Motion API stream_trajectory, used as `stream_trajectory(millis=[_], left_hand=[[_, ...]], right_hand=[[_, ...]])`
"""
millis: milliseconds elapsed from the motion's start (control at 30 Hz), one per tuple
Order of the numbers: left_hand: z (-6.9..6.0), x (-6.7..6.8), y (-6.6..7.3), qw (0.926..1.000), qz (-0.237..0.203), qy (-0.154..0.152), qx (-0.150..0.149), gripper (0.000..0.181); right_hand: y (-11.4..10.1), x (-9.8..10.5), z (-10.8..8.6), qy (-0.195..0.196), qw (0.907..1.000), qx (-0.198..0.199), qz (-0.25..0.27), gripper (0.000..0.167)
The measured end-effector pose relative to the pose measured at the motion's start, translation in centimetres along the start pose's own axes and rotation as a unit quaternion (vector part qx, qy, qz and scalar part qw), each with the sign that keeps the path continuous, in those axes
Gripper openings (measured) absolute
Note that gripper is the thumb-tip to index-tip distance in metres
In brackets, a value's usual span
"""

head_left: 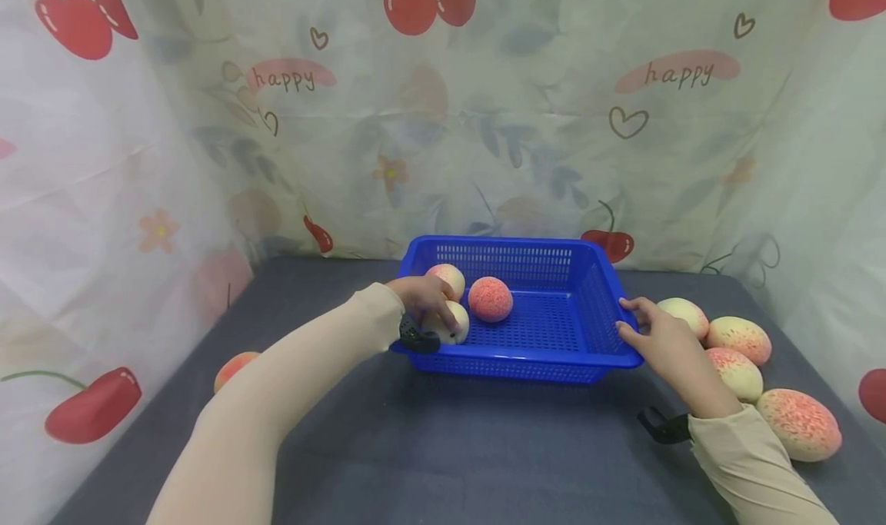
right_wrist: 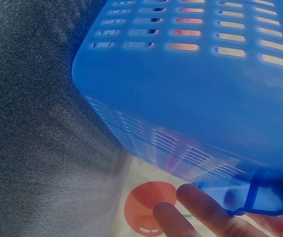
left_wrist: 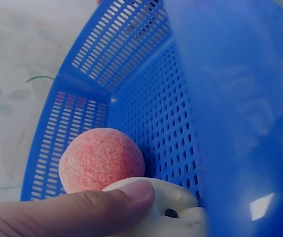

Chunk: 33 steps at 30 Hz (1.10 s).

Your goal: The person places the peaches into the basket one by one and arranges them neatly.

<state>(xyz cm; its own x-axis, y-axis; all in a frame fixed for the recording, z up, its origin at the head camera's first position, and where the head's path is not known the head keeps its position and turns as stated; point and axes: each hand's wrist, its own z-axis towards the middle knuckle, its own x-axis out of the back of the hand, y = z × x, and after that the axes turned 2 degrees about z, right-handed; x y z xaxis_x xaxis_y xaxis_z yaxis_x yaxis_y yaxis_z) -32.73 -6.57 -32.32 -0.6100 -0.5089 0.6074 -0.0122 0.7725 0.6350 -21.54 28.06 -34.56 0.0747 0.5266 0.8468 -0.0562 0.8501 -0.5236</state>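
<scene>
A blue plastic basket (head_left: 533, 360) with slotted walls stands on the dark cloth, tilted slightly in the head view. Inside its left end, my left hand (head_left: 428, 298) grips a pale peach (head_left: 457, 327); the left wrist view shows the thumb (left_wrist: 136, 193) across it near a dark stem hole. Two more peaches lie in the basket: a pink one (head_left: 490, 300) and a pale, pink-flushed one (head_left: 448, 277) behind the left hand. My right hand (head_left: 664, 344) holds the basket's right rim with thumb and fingers. Its fingertips (right_wrist: 193, 195) show beside the outer wall in the right wrist view.
Several pink-speckled peaches, one nearest me (head_left: 799, 425), lie right of the basket beside the right forearm. An orange-pink peach (head_left: 234, 370) is partly hidden behind the left sleeve. A patterned curtain (head_left: 443, 125) encloses the back and sides of the table (head_left: 443, 448).
</scene>
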Motion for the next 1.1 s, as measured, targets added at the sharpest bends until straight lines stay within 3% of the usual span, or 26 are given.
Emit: stream_trajectory(millis=[333, 567, 933, 1100], left_hand=[[-0.07, -0.07, 0.00, 0.9996, -0.012, -0.021, 0.018, 0.046], [-0.37, -0.06, 0.14, 0.9996, 0.004, -0.019, 0.020, 0.049], [-0.18, -0.18, 0.28, 0.9992, -0.016, -0.025, 0.026, 0.048], [-0.28, -0.18, 0.57, 0.9987, -0.034, -0.026, 0.027, 0.058]], right_hand=[[-0.20, 0.02, 0.05, -0.001, 1.0000, -0.001, 0.000, 0.053], [-0.35, 0.11, -0.01, -0.007, 1.0000, -0.003, 0.001, 0.054], [-0.20, 0.09, -0.10, -0.002, 1.0000, -0.001, 0.001, 0.053], [-0.22, 0.11, -0.07, -0.003, 1.0000, -0.004, 0.001, 0.054]])
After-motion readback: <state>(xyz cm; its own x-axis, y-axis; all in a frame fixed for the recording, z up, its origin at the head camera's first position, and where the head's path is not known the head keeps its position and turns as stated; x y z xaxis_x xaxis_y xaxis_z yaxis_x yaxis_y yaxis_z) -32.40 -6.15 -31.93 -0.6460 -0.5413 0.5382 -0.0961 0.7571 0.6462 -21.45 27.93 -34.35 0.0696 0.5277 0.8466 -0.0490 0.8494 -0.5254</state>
